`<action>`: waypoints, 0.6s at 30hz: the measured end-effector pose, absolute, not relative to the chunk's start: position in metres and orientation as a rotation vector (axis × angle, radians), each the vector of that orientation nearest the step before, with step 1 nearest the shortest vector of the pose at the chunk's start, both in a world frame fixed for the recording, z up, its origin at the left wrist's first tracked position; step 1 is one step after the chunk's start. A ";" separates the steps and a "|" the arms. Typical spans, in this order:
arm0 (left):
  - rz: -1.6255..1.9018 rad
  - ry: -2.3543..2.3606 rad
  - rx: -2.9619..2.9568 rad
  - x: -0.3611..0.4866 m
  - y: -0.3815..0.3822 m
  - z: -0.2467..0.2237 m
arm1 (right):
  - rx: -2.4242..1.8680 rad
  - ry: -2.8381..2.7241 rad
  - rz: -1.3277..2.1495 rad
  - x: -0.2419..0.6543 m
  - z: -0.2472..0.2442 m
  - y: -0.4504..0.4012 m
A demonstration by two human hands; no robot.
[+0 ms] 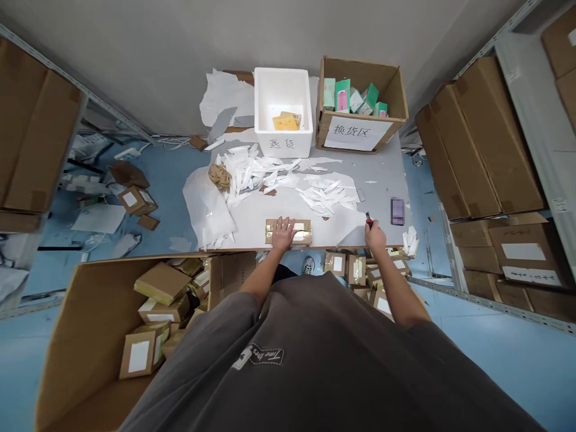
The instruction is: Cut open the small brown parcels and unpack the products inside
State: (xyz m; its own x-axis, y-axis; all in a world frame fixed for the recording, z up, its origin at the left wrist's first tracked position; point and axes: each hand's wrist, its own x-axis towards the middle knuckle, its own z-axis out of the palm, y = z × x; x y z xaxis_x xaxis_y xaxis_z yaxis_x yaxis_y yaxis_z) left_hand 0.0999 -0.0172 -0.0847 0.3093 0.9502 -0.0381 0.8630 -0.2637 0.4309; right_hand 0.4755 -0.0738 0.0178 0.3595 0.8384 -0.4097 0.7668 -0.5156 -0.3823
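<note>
A small cardboard box point(305, 226) bound with shiny tape lies flat at the front edge of the worktable point(252, 225). On top of it rests my left hand point(283, 233), fingers spread over the lid and a white label partly showing beside them. Farther right, my right hand point(375, 236) is closed round a red and black utility knife point(369, 221), its tip pointing away from me. The knife is apart from the box. A phone point(397, 211) with a lit screen lies to the right of this hand.
White paper strips point(252, 171) litter the table's middle. Behind them stand a white foam bin point(283, 144) holding yellow packets and a carton point(396, 123) of green boxes. A large carton point(85, 324) of parcels stands left; more parcels point(335, 262) lie below the table.
</note>
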 end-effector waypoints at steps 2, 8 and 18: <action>0.327 1.627 2.201 0.101 -0.016 -0.083 | -2.543 -1.579 0.851 0.490 0.023 -0.075; 0.317 1.641 2.218 0.102 -0.015 -0.080 | -2.096 -2.102 1.135 0.380 -0.002 -0.100; 0.381 1.646 2.240 0.099 -0.021 -0.086 | -2.508 -1.779 0.914 0.403 -0.012 -0.056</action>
